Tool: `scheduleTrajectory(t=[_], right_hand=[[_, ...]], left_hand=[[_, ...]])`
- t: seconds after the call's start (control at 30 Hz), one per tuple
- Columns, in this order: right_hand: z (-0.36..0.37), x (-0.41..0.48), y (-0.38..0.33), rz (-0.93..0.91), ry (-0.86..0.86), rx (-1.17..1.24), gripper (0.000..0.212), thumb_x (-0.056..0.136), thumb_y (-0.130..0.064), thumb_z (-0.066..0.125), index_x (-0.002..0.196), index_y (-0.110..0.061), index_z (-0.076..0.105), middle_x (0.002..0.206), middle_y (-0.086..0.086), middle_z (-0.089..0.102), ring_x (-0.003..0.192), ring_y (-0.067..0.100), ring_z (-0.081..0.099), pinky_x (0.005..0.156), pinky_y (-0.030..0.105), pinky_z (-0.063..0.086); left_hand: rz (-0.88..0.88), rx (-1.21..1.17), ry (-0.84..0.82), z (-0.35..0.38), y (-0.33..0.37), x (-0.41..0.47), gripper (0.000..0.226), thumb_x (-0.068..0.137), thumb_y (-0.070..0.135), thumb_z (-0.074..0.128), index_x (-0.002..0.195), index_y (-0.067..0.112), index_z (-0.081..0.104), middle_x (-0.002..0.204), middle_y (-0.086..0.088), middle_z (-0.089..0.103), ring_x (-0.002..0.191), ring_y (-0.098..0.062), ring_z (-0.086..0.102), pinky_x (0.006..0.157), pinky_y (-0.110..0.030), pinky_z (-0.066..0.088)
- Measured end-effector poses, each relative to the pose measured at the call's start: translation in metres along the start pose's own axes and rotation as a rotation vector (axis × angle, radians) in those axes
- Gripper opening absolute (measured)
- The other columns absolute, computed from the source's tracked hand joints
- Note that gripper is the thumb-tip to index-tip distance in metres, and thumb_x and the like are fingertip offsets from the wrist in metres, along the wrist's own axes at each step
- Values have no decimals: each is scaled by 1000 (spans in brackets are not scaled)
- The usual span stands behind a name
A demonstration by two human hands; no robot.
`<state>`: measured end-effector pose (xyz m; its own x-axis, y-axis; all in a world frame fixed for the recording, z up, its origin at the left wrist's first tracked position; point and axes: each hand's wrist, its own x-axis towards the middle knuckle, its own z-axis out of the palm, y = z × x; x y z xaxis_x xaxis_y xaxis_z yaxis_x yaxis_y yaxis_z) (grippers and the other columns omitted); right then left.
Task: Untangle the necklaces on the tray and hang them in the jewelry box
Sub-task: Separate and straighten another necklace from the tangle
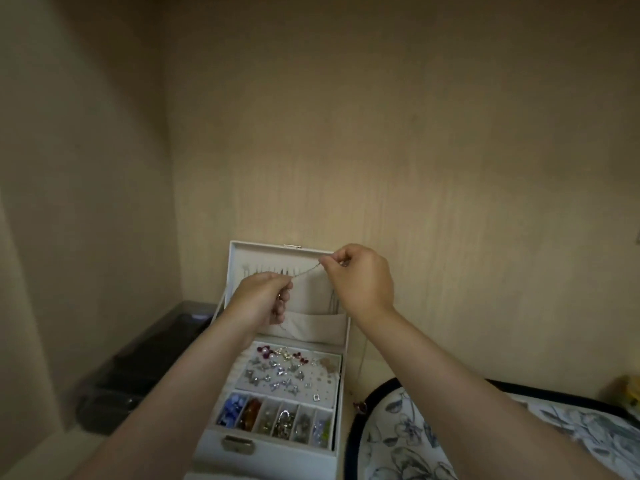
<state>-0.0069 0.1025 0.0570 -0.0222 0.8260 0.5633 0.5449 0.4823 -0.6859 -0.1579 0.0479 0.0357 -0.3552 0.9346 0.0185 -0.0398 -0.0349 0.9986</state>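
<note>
Bare left hand (262, 296), right hand (362, 276), forearms (437, 362)

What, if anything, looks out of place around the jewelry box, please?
A red pendant sits outside the jewelry box, between it and the tray, rather than hanging in the lid.

We see a thin silver chain (306, 271) held taut before the upright lid (266, 244) of the open white box (277, 457). The flowered, dark-rimmed tray (352, 438) lies just right.

Beige textured walls (381, 133) meet in a corner under dim, warm light; a dark translucent organiser (138, 368) sits on the pale counter (45, 455) at left.
</note>
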Motion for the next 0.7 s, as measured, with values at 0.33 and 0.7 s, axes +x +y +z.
scheduleTrajectory(t=[0.33,0.7], right_hand=[[53,5,-6,-44,128,-269,22,91,-43,64,87,-22,70,84,-3,73,79,19,67,59,27,38],[55,-4,2,-64,55,-401,22,90,-39,63,83,-20,71,80,-2,72,79,22,67,61,27,45]], left_hand=[[221,348,410,-5,-17,31,46,88,34,68,51,15,46,47,2,43,46,-15,43,47,-25,31],[110,440,360,0,-32,32,47,88,36,66,50,19,42,45,3,38,47,-19,40,52,-25,30]])
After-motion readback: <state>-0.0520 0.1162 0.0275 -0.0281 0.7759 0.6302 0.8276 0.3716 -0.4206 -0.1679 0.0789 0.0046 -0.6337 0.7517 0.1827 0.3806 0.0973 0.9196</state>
